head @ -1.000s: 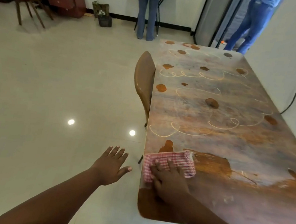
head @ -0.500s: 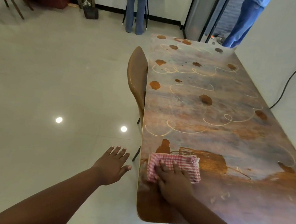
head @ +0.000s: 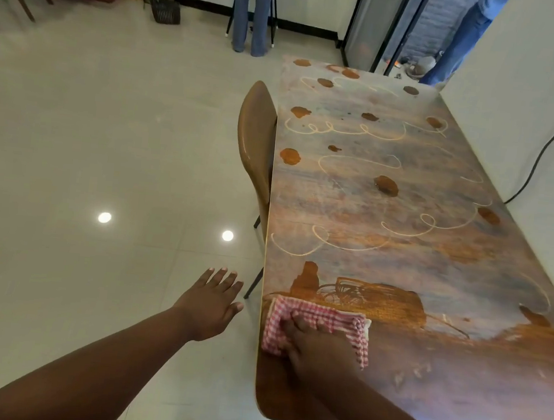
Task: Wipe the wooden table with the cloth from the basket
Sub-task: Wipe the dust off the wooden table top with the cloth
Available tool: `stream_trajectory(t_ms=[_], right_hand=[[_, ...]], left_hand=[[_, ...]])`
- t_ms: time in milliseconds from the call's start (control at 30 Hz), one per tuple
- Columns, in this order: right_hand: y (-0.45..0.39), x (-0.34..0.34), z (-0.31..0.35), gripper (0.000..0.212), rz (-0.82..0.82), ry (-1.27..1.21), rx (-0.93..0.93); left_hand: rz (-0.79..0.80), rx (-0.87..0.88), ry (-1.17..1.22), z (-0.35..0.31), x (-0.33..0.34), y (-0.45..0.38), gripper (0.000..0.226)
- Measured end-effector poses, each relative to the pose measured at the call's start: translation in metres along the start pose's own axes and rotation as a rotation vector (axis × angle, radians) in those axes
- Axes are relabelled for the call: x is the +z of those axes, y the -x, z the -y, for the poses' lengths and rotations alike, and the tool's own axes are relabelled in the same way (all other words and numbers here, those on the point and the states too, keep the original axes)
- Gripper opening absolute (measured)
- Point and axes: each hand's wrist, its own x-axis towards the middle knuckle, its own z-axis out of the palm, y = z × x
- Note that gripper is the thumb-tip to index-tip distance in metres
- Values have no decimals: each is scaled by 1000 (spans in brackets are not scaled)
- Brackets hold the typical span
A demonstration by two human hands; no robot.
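Head view is showing the right hand [head: 318, 344] pressing the folded checked cloth [head: 316, 328] flat-fingered at the wooden table [head: 404, 205]'s near left corner; the left hand [head: 210, 305] is hovering spread, holding nothing. Wiping looks barely begun; next, I'd judge, firm strokes toward the far brown spots [head: 385, 185].

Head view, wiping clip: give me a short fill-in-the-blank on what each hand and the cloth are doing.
1. The red-and-white checked cloth lies on the brown wooden table under the ____ hand.
2. The left hand hangs over the ____, fingers spread, holding nothing.
3. The cloth sits near the table's ____ edge, as the person sees it.
4. A brown ____ is pushed against that edge.

Missing words: right; floor; left; chair
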Motion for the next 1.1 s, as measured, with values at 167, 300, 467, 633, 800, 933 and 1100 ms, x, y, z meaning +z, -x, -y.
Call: stream_trajectory(t_ms=[167,300,467,633,800,933,1100], right_hand=[[-6,-2,37,44,-77,-20,-80],[20,16,7,50,-22,-40,-97],[10,13,-28,52,-36,-67,129],[-34,-14,8,46,-93,-73,10],[-12,4,-12,50,-4,-101,-62],[-15,-4,-36,51,-27,-49,-5],[-68,-33,-5,48,-105,-43,-74]], left_hand=[[-1,9,-10,1,-2,-1,62],[-64,7,-21,5,-6,-6,62],[-67,5,-28,7,-2,-5,63],[-54,28,-63,1,2,-4,63],[-68,17,-77,-1,-3,-3,62],[-58,-30,-67,0,-7,-1,62],[-53,-127,-27,-6,-3,2,61]])
